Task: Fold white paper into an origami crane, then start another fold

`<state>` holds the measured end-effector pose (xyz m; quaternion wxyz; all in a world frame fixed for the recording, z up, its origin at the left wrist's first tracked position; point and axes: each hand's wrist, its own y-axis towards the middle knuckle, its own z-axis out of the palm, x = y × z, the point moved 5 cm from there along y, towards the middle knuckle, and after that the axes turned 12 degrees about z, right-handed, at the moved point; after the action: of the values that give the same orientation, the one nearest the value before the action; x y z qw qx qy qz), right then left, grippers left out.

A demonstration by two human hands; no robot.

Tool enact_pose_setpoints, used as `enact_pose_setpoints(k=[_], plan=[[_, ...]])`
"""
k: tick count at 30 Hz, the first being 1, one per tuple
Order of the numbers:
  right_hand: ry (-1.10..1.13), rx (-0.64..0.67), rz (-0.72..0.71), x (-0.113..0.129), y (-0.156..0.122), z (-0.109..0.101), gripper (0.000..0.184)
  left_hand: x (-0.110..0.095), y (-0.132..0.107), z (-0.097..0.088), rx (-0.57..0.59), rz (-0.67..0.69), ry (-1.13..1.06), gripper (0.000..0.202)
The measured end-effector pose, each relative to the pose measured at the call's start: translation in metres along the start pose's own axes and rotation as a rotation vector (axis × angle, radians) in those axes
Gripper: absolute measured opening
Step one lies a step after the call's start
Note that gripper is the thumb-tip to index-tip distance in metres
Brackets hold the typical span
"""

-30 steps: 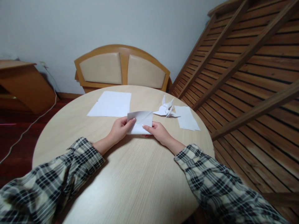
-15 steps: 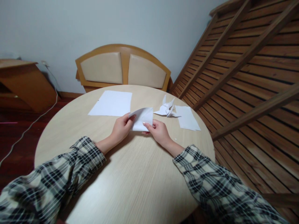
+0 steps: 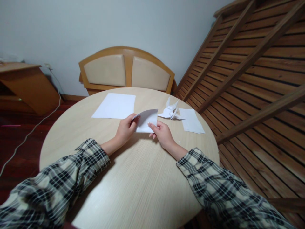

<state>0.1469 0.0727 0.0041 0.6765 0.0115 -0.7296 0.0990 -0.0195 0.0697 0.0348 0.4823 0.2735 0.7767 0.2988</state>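
Note:
A folded sheet of white paper (image 3: 145, 122) is held between my two hands over the round table. My left hand (image 3: 126, 128) is closed on its left edge, thumb on the near side. On the lower right, my right hand (image 3: 162, 134) pinches the paper, its thumb lying across the face and the other fingers partly hidden behind. The paper's top edge curves upward. Just beyond my right hand stands a white origami crane (image 3: 170, 111) with pointed tips.
White sheets (image 3: 115, 105) lie at the table's far left, and narrower cut papers (image 3: 191, 121) at the right. The round wooden table (image 3: 133, 178) stands before a padded headboard (image 3: 105, 70). Wooden slats (image 3: 252, 95) lean on the right. A white cable (image 3: 30, 130) runs along the floor at left.
My right fingers have shifted slightly on the paper, with the lower fingertips showing more beneath its edge. Both hands keep hold; the view has moved a little.

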Motion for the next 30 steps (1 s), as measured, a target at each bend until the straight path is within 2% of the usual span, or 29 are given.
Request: enact_pose_setpoints(k=[6,10,19,24,30], plan=[[0.195,0.218,0.165,-0.005,-0.008,0.017,0.048,0.007,-0.002,-0.003,-0.108,-0.047,0.024,0.018],[0.147,0.189,0.188,-0.008,-0.01,0.023,0.049,0.011,-0.005,-0.001,-0.135,-0.075,-0.005,0.022],[-0.042,0.131,0.092,-0.005,-0.009,0.018,0.052,0.012,-0.006,0.003,-0.146,-0.177,-0.108,0.025],[-0.165,0.103,0.061,-0.005,-0.01,0.016,0.051,0.011,-0.005,0.003,-0.139,-0.165,-0.116,0.021],[-0.117,0.113,0.026,-0.004,-0.009,0.012,0.052,0.012,-0.004,-0.001,-0.119,-0.121,-0.067,0.021]])
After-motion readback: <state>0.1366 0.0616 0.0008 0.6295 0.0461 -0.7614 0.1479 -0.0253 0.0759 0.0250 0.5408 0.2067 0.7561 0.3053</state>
